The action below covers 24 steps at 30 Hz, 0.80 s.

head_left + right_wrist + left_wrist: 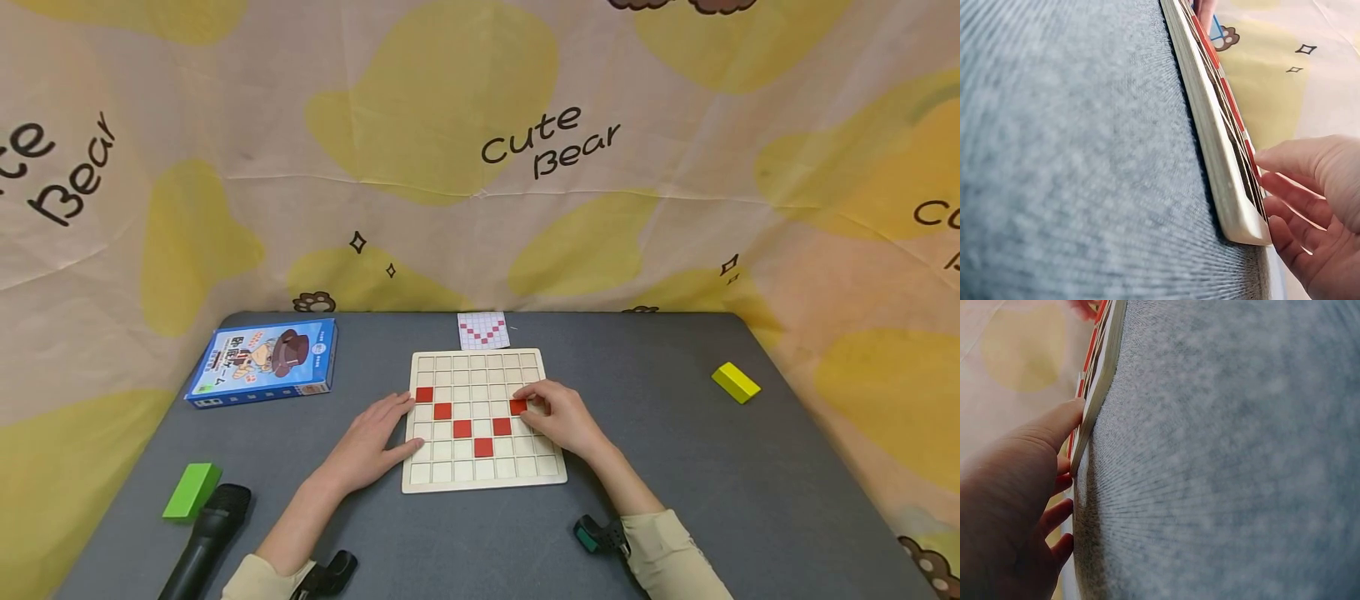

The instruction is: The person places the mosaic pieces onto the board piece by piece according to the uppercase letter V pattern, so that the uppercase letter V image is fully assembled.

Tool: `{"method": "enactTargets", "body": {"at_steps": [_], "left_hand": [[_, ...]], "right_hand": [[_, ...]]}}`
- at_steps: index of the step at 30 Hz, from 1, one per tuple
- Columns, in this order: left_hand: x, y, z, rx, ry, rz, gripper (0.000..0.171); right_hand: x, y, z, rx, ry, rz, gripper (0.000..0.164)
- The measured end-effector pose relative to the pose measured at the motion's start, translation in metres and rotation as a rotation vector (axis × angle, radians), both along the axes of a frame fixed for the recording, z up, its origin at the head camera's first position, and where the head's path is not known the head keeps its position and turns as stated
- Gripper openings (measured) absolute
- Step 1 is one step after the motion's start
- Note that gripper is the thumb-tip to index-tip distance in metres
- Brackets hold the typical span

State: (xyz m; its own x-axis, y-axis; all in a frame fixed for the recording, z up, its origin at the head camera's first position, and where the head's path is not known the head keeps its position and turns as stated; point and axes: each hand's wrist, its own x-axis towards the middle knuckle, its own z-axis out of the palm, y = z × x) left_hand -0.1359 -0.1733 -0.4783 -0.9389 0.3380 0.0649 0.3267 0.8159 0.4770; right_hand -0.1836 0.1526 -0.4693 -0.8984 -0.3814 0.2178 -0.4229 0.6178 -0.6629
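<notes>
A pale square grid board (pixel 442 473) lies on the table. Several red square tiles sit in its cells, among them a tile (pixel 483 447) at the low point of a V. My right hand (pixel 558 417) is over the board's right side, pinching a red tile (pixel 518 407) between thumb and forefinger at the V's right arm. Part of that tile is hidden by the fingers. My left hand (pixel 371 442) lies along the board's left edge, thumb and fingertips touching it, fingers fairly straight. In the left wrist view its thumb (pixel 1063 422) presses the board's rim.
Behind the board is a small pattern card (pixel 483 331) with a V of red squares. A blue box (pixel 262 362) lies at the back left. At the front left are a green block (pixel 192 492) and a black microphone (pixel 210 542). On the right lies a yellow block (pixel 736 382).
</notes>
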Motion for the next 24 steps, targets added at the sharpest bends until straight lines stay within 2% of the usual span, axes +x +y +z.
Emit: {"method": "enactTargets", "body": {"at_steps": [7, 14, 24], "left_hand": [[0.0, 0.001, 0.0, 0.002, -0.002, -0.001, 0.069], [0.0, 0.001, -0.001, 0.001, 0.006, -0.003, 0.069], [0.0, 0.0, -0.001, 0.001, 0.011, 0.001, 0.068]], "right_hand": [[0.005, 0.008, 0.004, -0.05, -0.029, -0.041, 0.02], [0.011, 0.036, 0.006, -0.056, -0.048, -0.06, 0.016], [0.035, 0.094, 0.007, 0.002, -0.211, 0.09, 0.017]]}}
